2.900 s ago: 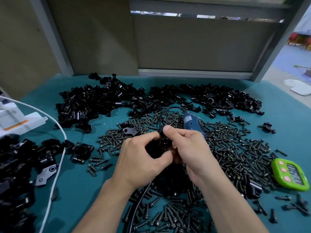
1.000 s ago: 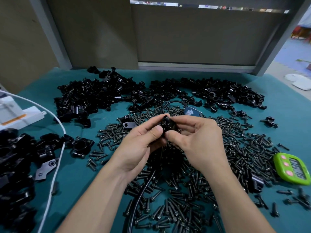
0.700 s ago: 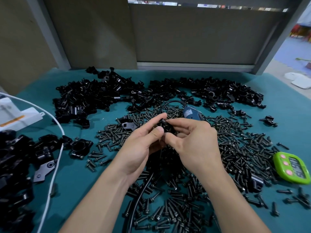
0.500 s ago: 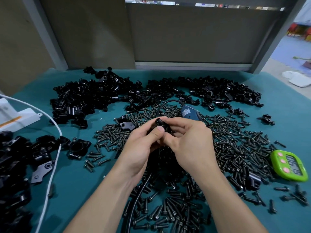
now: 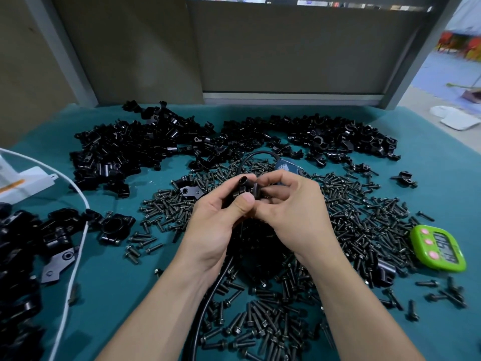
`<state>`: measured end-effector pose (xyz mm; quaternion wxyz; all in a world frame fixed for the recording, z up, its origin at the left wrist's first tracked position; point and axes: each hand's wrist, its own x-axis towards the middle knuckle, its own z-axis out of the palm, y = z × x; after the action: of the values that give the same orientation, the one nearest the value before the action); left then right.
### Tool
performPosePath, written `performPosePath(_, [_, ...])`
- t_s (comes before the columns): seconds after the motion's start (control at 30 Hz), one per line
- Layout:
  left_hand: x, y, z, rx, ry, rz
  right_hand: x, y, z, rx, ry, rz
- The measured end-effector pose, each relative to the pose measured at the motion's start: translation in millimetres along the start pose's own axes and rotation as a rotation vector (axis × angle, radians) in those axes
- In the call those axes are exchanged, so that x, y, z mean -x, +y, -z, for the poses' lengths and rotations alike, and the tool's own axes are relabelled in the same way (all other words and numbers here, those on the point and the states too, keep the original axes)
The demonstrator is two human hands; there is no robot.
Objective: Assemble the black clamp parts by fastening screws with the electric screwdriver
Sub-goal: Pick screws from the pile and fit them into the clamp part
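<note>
1. Steel screws (image 5: 260,324) are lying scattered nearest the camera on the teal mat (image 5: 122,287); dark, dull sheen, flanged heads, threaded shanks; a black rubbery cable (image 5: 208,295) is running up through them.
2. Left hand (image 5: 218,225) and right hand (image 5: 296,217) are meeting above the screws; fingers of both are curling inward, thumbs and fingertips pinching the black clamp part (image 5: 246,190) between them, clear of the mat.
3. Clamp part is showing matte black, blocky, with a short round tube end pointing up and left; whether a screw is sitting in it, cannot tell.
4. Step in hand is looking like fitting pieces together by hand before driving; doing it well is meaning lining the holes up squarely, starting the thread straight, gripping flat faces since the smooth finish is probably slipping easily.
5. Blue electric screwdriver (image 5: 286,166) is lying just behind the hands, mostly hidden by them.
6. Glossy green timer (image 5: 438,251) is sitting at the right; angular black clamp heaps (image 5: 125,149) are spreading along the far edge; a grey panel (image 5: 286,48) is standing behind.
</note>
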<state>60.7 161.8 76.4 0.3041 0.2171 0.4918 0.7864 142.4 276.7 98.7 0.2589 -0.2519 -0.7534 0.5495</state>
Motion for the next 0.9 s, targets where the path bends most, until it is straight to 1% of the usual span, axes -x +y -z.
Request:
performPosePath(0.13, [1.2,1.8,1.7,-0.025,-0.046,0.027,1.4,-0.2,3.3,0.038,0.02,0.036])
performPosePath(0.23, [1.7,7.3,5.7,0.05,-0.118,0.088,-1.2,-2.6,10.3,0.049,0.032,0.041])
performPosePath(0.3, [0.8,10.6,7.2,0.057,-0.135,0.1,-1.6,-5.1,14.1,0.053,0.0,0.036])
performPosePath(0.53, [0.7,8.7,6.9,0.028,-0.124,0.067,-0.2,-8.8,15.9,0.091,-0.031,0.032])
performPosePath(0.73, [1.0,7.1,2.9,-0.009,-0.072,0.029,2.9,-12.9,18.7,0.122,-0.064,0.061])
performPosePath(0.9, [0.6,4.4,1.7,-0.009,-0.038,0.026,2.1,-15.3,19.4,0.163,-0.088,0.041])
